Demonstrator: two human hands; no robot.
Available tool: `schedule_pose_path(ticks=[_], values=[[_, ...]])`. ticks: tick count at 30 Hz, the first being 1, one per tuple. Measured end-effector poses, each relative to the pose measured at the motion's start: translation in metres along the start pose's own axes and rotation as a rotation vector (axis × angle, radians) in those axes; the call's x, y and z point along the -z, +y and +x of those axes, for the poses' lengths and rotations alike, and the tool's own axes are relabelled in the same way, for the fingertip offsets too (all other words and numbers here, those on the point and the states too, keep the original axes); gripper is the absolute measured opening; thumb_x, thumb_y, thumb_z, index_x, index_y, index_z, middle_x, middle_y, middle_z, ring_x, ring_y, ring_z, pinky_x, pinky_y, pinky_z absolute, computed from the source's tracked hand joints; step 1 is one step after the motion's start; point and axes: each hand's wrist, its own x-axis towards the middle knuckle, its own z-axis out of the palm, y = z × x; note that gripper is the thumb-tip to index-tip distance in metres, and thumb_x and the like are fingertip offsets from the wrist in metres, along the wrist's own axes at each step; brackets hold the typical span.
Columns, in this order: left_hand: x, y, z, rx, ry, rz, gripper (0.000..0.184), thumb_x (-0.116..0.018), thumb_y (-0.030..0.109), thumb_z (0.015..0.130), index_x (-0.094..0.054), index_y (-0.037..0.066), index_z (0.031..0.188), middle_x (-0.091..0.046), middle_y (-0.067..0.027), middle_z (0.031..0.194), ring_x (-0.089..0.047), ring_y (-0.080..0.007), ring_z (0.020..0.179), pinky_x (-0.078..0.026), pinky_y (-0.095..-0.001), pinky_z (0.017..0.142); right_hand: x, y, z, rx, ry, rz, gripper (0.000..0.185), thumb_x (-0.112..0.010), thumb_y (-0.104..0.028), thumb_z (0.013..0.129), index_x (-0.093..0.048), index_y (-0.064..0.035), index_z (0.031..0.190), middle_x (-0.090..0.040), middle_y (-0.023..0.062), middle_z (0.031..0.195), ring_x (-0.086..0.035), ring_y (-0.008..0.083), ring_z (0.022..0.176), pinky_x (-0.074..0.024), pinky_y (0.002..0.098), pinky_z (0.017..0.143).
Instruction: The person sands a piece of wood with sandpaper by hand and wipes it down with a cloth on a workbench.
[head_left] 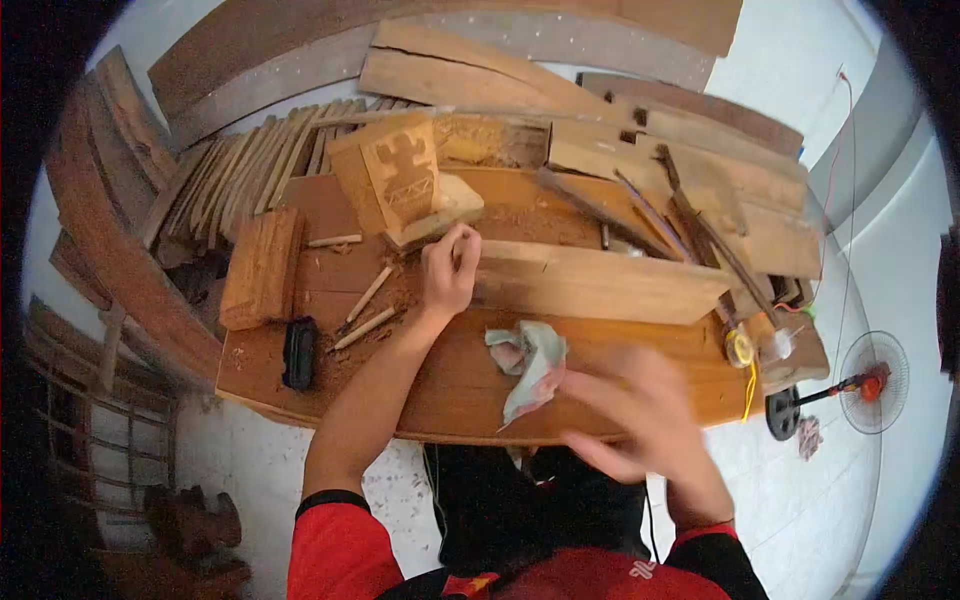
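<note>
A long wooden board [600, 282] stands on its edge across the workbench. My left hand [452, 270] is closed around the board's left end. Close to the bench's front edge lies a crumpled, pale grey-green cloth [532, 368] with reddish patches. My right hand [640, 412], blurred by motion, is just right of the cloth with thumb and fingers apart; whether a fingertip touches the cloth is unclear. Behind my left hand, a carved wooden piece [403, 175] leans on a wooden block [450, 208].
Chisel-like sticks [368, 295], a black case [298, 352] and a thick wood block [262, 270] lie left on the workbench [450, 412]. To the right are a yellow tape measure [738, 347] and long tools [690, 215]. Planks line the back; a fan [873, 383] stands right.
</note>
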Motion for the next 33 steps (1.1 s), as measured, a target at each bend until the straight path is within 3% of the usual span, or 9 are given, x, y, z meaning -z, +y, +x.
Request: schedule_pose_path(ticks=[5,8,14,16,21,23,26,30,33], values=[[-0.001,-0.004,-0.001,-0.138,0.078,-0.022,0.028,-0.058,0.028,0.103,-0.062,0.002,0.094,-0.052,-0.0129,0.060,-0.057,-0.0215,0.053,-0.040,-0.0359,0.053,-0.095,0.050,-0.040,0.045,-0.211,-0.233,0.040,-0.077,-0.014,0.082,-0.072,-0.0115,0.122,-0.066,0.0135,0.124,-0.061,0.0355,0.118,-0.0502,0.0476,0.103],[0.001,0.000,-0.002,-0.123,0.085,-0.035,0.027,-0.059,0.029,0.103,-0.062,0.003,0.094,-0.051,-0.0122,0.059,-0.057,-0.0225,0.052,-0.040,-0.0365,0.052,-0.092,0.073,-0.063,-0.138,-0.335,0.026,0.053,-0.076,-0.004,0.076,-0.068,-0.0114,0.128,-0.066,0.0148,0.123,-0.060,0.0368,0.118,-0.0479,0.0472,0.105],[-0.004,-0.010,-0.002,-0.175,0.103,-0.052,0.028,-0.057,0.027,0.105,-0.062,0.003,0.093,-0.051,-0.0086,0.057,-0.053,-0.0200,0.048,-0.037,-0.0354,0.051,-0.070,0.090,0.018,-0.293,0.262,-0.256,0.063,-0.068,0.004,0.074,-0.064,-0.0051,0.137,-0.067,0.0176,0.121,-0.061,0.0390,0.114,-0.0463,0.0481,0.105],[-0.003,-0.006,-0.001,-0.169,0.101,-0.020,0.028,-0.057,0.028,0.105,-0.061,0.003,0.094,-0.056,-0.0080,0.063,-0.057,-0.0187,0.054,-0.041,-0.0343,0.054,-0.103,0.092,0.028,-0.297,0.110,-0.482,0.059,-0.067,-0.020,0.092,-0.053,0.0058,0.144,-0.057,0.0257,0.144,-0.053,0.0421,0.133,-0.0388,0.0498,0.116],[-0.004,0.001,-0.001,-0.203,0.124,-0.021,0.022,-0.056,0.025,0.105,-0.060,0.004,0.100,-0.062,-0.0094,0.071,-0.062,-0.0201,0.061,-0.046,-0.0349,0.060,-0.112,0.077,0.034,-0.273,0.095,-0.449,0.083,-0.068,-0.045,0.095,-0.038,0.0036,0.155,-0.042,0.0277,0.158,-0.038,0.0439,0.148,-0.0261,0.0531,0.125],[0.002,0.008,-0.004,-0.051,0.039,-0.044,0.032,-0.053,0.032,0.104,-0.061,0.000,0.103,-0.064,-0.0139,0.083,-0.063,-0.0248,0.073,-0.048,-0.0373,0.072,-0.093,0.089,0.014,-0.316,0.108,-0.474,0.084,-0.070,-0.045,0.094,-0.038,0.0031,0.155,-0.043,0.0277,0.156,-0.038,0.0437,0.148,-0.0253,0.0534,0.125],[0.001,0.000,-0.004,-0.029,0.022,-0.007,0.032,-0.054,0.031,0.104,-0.061,0.001,0.102,-0.063,-0.0131,0.081,-0.062,-0.0239,0.071,-0.047,-0.0368,0.070,-0.053,0.117,-0.021,-0.407,0.151,-0.567,0.082,-0.072,-0.045,0.094,-0.043,0.0038,0.153,-0.046,0.0275,0.155,-0.040,0.0416,0.148,-0.0262,0.0533,0.125],[-0.002,-0.002,-0.002,-0.136,0.083,-0.048,0.021,-0.057,0.026,0.106,-0.061,0.006,0.099,-0.052,-0.0050,0.061,-0.048,-0.0112,0.049,-0.036,-0.0300,0.049,-0.037,0.136,-0.038,-0.466,0.151,-0.638,0.079,-0.072,-0.046,0.094,-0.048,0.0052,0.148,-0.050,0.0276,0.152,-0.042,0.0411,0.146,-0.0273,0.0521,0.125],[-0.001,-0.007,-0.002,-0.129,0.066,-0.039,0.023,-0.058,0.028,0.105,-0.062,0.006,0.100,-0.056,-0.0083,0.063,-0.054,-0.0149,0.050,-0.039,-0.0327,0.049,-0.060,0.126,-0.011,-0.432,0.170,-0.582,0.081,-0.074,-0.049,0.092,-0.050,0.0067,0.147,-0.052,0.0285,0.149,-0.045,0.0448,0.143,-0.0303,0.0521,0.123]])
